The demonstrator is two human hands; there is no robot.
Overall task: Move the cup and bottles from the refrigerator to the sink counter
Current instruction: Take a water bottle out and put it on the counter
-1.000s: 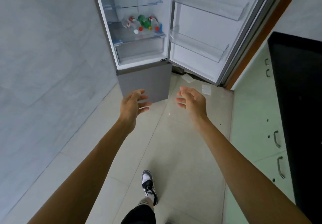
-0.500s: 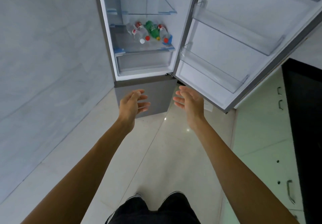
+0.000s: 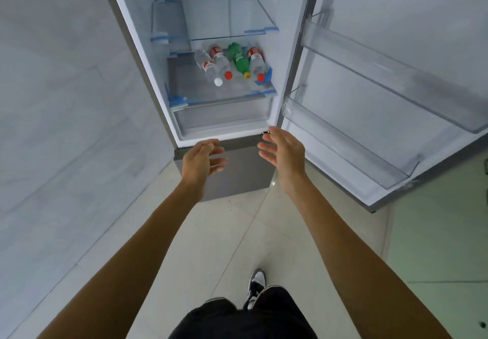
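You have one view — head-worn, wide-angle, looking forward and down, close to the open fridge (image 3: 224, 80), your forearms and the floor (image 3: 224, 233) below.

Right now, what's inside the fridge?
Four bottles lie on one shelf: three clear bottles and a green bottle. The other shelves look bare. No cup shows. The drawer hides its contents.

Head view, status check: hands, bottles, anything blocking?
Left hand and right hand open, empty, short of the refrigerator. Four bottles lying on the shelf, untouched; no cup visible. Door open, path clear.
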